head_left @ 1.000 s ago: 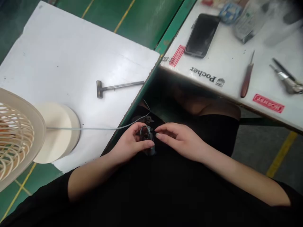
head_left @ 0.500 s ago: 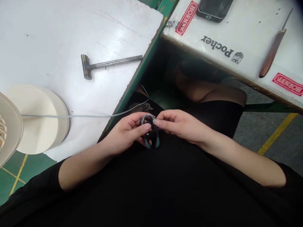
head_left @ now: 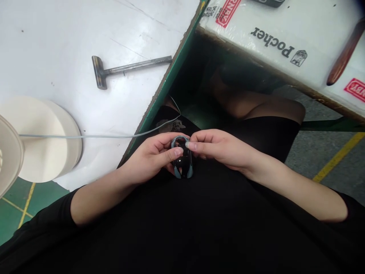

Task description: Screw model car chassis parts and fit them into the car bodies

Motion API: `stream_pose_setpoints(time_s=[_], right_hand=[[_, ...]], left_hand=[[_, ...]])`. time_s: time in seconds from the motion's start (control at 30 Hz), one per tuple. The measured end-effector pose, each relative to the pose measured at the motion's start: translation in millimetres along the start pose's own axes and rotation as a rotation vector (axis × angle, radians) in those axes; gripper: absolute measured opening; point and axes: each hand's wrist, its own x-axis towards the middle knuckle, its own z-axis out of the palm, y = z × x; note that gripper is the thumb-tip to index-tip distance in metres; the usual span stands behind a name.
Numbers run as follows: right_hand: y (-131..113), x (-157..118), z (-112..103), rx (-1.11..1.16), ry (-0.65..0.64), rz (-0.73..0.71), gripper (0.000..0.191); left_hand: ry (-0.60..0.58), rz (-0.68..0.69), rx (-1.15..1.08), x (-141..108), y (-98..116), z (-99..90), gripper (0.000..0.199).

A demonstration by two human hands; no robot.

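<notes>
Over my lap I hold a small, glossy black oval shell with blue-grey edges point(head_left: 185, 167); its exact kind is not clear. My left hand point(head_left: 159, 154) grips it from the left, thumb on its top face and the other fingers at its far side and underneath. My right hand point(head_left: 209, 144) is closed on its upper right rim, thumb and forefinger pinched there. Those fingertips partly cover the rim, and whether they hold anything smaller cannot be seen. A thin grey cord point(head_left: 114, 136) runs from the left, passing just beyond my left hand.
On the white tabletop point(head_left: 71, 30) at left lies a metal T-shaped hammer point(head_left: 125, 69). A cream round base point(head_left: 54, 133) stands nearer me. To the right, a Pocher box point(head_left: 308, 26) carries a wooden-handled tool point(head_left: 345, 53) and a dark device point(head_left: 272, 3), cut off by the frame.
The view has shifted slightly, so the hammer and box sit higher in the picture. Both hands keep their hold on the shell, with only small finger shifts.
</notes>
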Motion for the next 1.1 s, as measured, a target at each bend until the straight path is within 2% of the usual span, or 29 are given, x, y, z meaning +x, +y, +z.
stream_pose_setpoints(time_s=[0.43, 0.67, 0.8, 1.1], right_hand=[[0.7, 2.7, -1.9, 0.011, -0.046, -0.004, 0.061], [0.1, 0.3, 0.1, -0.068, 0.034, -0.020, 0.063], [-1.6, -3.6, -0.2, -0.126, 0.032, -0.022, 0.061], [1.1, -4.7, -1.2, 0.047, 0.029, -0.026, 0.059]], left_hand=[[-0.011, 0.028, -0.003, -0.1, 0.8, -0.1, 0.045], [0.023, 0.010, -0.022, 0.5, 0.7, -1.1, 0.046], [0.066, 0.039, 0.002, 0.4, 2.5, -0.6, 0.049], [0.081, 0.090, 0.068, -1.4, 5.1, 1.6, 0.050]])
